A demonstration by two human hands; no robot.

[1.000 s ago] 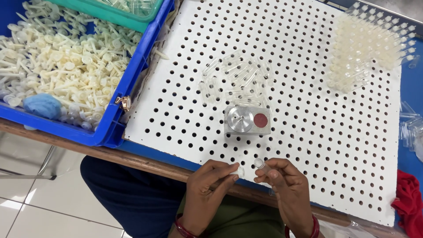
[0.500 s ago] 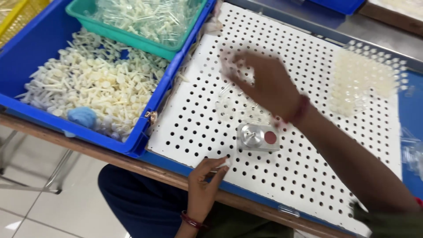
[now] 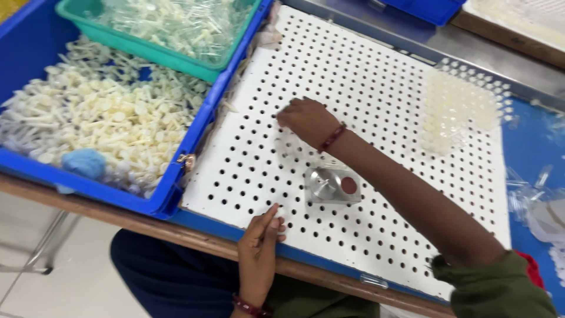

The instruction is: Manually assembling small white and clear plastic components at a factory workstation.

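Observation:
My right hand reaches out over the white perforated board, palm down, its fingers curled onto the board's left-middle part beside a faint heap of clear plastic pieces. What the fingers hold is hidden. A red-brown band sits on that wrist. At the board's near edge rests my left hand, fingers pressed together and pointing away from me; nothing shows between them. A small metal block with a red button stands on the board between the two hands, under my right forearm.
A blue bin at the left holds several cream plastic parts and a blue cloth lump. A green tray of clear parts sits in it. Translucent caps fill the board's far right; loose clear pieces and a red cloth lie right.
My right hand left my left hand at the near edge, swung far out over the board, then drew back a little to the left-middle. The left hand stayed at the edge.

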